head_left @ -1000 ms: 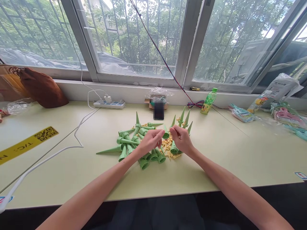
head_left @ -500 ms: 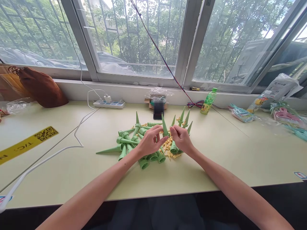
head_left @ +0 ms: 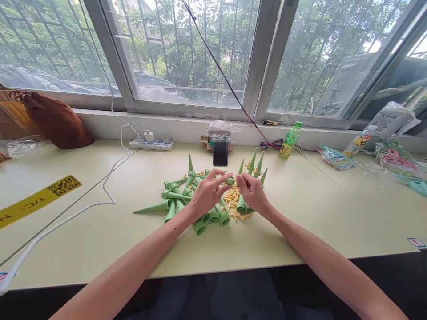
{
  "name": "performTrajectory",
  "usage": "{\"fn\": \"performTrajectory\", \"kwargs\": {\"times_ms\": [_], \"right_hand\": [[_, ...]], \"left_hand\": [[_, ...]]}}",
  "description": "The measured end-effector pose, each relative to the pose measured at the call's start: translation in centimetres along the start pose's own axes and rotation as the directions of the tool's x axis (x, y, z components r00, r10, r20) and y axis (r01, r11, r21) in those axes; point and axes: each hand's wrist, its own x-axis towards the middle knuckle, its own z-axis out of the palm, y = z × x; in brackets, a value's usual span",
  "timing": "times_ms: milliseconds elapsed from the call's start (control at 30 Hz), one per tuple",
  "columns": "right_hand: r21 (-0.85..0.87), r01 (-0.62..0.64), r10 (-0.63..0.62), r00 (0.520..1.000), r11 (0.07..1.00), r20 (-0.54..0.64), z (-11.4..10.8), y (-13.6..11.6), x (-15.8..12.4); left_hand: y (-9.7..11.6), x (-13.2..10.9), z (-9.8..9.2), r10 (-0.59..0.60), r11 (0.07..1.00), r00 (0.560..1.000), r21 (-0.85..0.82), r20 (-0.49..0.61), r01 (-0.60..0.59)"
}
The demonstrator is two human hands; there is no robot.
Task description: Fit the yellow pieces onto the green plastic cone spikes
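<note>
Left hand (head_left: 207,195) pinches one cone (head_left: 229,181), right hand (head_left: 254,195) at its 3 o'clock pinched narrow, perhaps empty; five upright cones (head_left: 253,159) stand around 12 o'clock.

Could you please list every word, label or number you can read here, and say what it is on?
"T/C:" upside down, beside a QR code, on the yellow sticker on the table.
Bottle label: too small to read.
Bags at right: print blurred.
Small sticker at the table's edge: unreadable.
Spike in the left hand: no text.
</note>
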Motion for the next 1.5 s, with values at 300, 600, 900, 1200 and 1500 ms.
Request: {"fn": "performTrajectory", "kwargs": {"times_ms": [300, 600, 900, 1200, 1500], "right_hand": [[0.004, -0.011, 0.011, 0.998, 1.0, -0.064, -0.2, 0.4, 0.1], [-0.018, 0.026, -0.026, 1.0, 0.999, 0.007, -0.3, 0.2, -0.1], [-0.02, 0.006, -0.005, 1.0, 1.0, 0.03, -0.2, 0.5, -0.1], [-0.034, 0.026, -0.025, 0.999, 0.999, 0.034, -0.2, 0.5, 0.0], [-0.065, 0.058, -0.055, 0.997, 0.996, 0.046, 0.0, 0.4, 0.0]], "left_hand": [[1.0, 0.5, -0.2, -0.215, 0.976, 0.974, -0.003, 0.068, 0.216], [1.7, 1.0, -0.7, -0.368, 0.866, 0.904, -0.274, 0.217, 0.418], [1.1, 0.7, -0.5, -0.399, 0.784, 0.875, -0.392, 0.276, 0.481], [1.0, 0.4, -0.3, -0.365, 0.859, 0.912, -0.31, 0.189, 0.408], [0.6, 0.1, 0.2, -0.173, 0.98, 0.985, -0.102, -0.001, 0.172]]}}
